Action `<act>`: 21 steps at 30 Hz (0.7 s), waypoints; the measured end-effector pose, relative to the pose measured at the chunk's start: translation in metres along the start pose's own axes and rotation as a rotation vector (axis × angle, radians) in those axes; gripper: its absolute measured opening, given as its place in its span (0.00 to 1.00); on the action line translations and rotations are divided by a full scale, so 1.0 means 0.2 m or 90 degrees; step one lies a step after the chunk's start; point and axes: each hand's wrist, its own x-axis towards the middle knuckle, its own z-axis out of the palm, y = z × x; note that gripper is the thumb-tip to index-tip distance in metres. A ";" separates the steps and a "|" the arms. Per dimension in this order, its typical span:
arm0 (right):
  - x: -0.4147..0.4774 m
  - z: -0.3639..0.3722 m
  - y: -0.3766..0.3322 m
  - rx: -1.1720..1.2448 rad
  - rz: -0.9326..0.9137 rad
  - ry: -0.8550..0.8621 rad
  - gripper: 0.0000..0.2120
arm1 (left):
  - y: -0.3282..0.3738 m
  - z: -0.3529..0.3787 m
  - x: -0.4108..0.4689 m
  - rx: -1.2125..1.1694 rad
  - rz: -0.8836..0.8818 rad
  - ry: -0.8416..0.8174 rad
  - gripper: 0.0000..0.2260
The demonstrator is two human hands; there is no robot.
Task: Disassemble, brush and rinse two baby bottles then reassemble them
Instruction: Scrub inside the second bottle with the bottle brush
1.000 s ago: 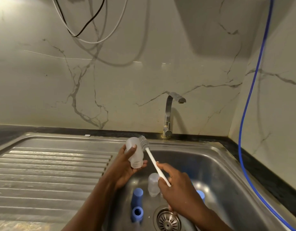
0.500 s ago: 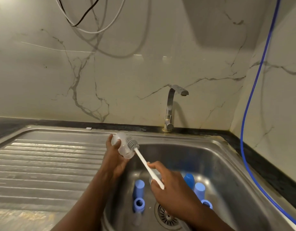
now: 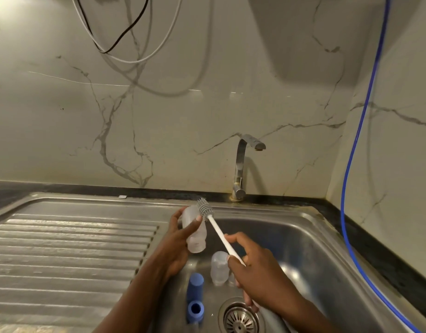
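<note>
On the left lay the ribbed steel draining board (image 3: pixel 63 248), with black and white cables (image 3: pixel 125 32) drooping down the marble wall above it. Just past the board's edge the left hand (image 3: pixel 180 246) held a clear bottle (image 3: pixel 197 241) tilted over the sink (image 3: pixel 315 248), fingers (image 3: pixel 176 216) and thumb wrapped round its body. Right against the bottle's upper end, outside it, sat the grey bristled head of the brush (image 3: pixel 219 234), whose white handle slanted down to the right. Beneath the held bottle, on the sink floor, a blue cap (image 3: pixel 195 288) lay with a blue ring-shaped piece (image 3: pixel 195 308) just in front of it. Beside them a second clear bottle (image 3: pixel 219 267) stood in the basin, partly hidden by the right hand (image 3: pixel 262 272), whose fingers (image 3: pixel 238 239) were closed round the brush handle. The drain strainer (image 3: pixel 240 320) showed below that hand, and the steel tap (image 3: pixel 240 164) rose behind the basin with no water running from its spout. Further right a dark strip of desk (image 3: pixel 387 260) edged the sink, and a blue hose (image 3: pixel 351 164) hung down the side wall and trailed along it.
</note>
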 end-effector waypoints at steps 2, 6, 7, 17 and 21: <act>-0.01 0.01 0.00 -0.033 -0.022 -0.003 0.15 | 0.02 -0.03 0.01 -0.059 0.009 0.014 0.30; -0.03 0.08 0.01 -0.080 -0.047 -0.024 0.17 | 0.05 -0.13 0.03 -0.168 0.056 0.086 0.22; -0.04 0.09 0.00 -0.087 -0.060 -0.026 0.17 | 0.05 -0.14 0.04 -0.172 0.060 0.102 0.22; 0.02 0.05 -0.01 -0.095 -0.028 0.032 0.16 | 0.03 -0.03 0.01 -0.105 -0.003 -0.066 0.27; 0.04 0.03 0.00 -0.055 -0.035 0.048 0.15 | -0.01 -0.01 0.02 -0.072 -0.075 -0.071 0.27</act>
